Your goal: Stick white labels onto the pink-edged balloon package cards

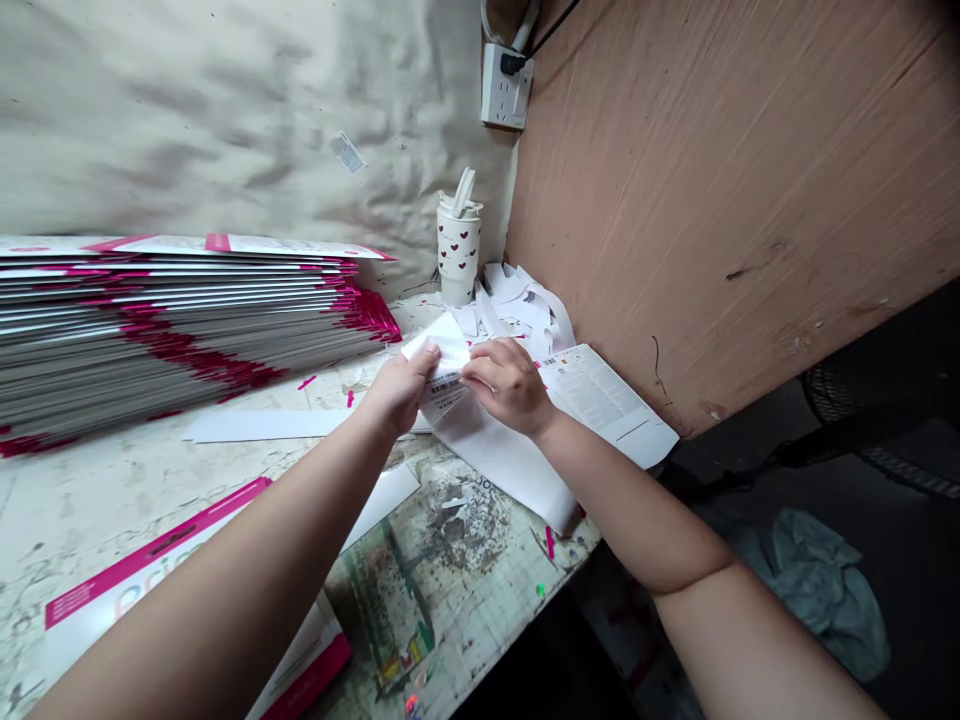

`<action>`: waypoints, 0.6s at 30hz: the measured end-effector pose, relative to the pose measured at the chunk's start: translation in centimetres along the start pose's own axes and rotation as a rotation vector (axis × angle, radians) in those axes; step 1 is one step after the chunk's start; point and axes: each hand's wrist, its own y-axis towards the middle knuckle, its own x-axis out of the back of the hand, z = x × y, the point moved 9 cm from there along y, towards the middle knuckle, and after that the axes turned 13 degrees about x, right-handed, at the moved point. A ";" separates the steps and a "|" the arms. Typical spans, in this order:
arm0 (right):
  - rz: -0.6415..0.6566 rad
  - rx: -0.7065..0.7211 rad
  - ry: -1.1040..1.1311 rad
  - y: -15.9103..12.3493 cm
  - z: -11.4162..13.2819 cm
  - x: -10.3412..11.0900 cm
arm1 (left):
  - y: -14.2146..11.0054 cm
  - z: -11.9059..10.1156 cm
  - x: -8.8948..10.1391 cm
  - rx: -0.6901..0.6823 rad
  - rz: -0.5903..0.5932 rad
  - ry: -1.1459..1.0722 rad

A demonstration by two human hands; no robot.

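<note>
Two hands logged | left hand (399, 390): fingers together, clamped on folded barcoded white paper sheet (444, 392) | right hand (508, 385): fingers together, pressing on it | sheet lies on desk (90, 510) near far corner | light, soft, floppy; hold by the fold

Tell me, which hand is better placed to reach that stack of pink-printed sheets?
Left, probably. Both hands are on the white paper, but the left hand is on the side nearer the stack. The right hand is farther away, next to the leaflet.
</note>
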 end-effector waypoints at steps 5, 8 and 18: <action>-0.003 -0.054 -0.081 -0.8 -0.7 -0.4 | -0.4 -0.1 -0.1 0.025 -0.014 -0.008; 0.041 -0.071 -0.057 -1.1 0.0 -0.7 | -0.2 0.1 -0.1 0.033 -0.042 0.004; -0.032 -0.410 0.828 -5.4 7.7 2.1 | 0.9 -5.2 6.0 0.141 -0.325 0.387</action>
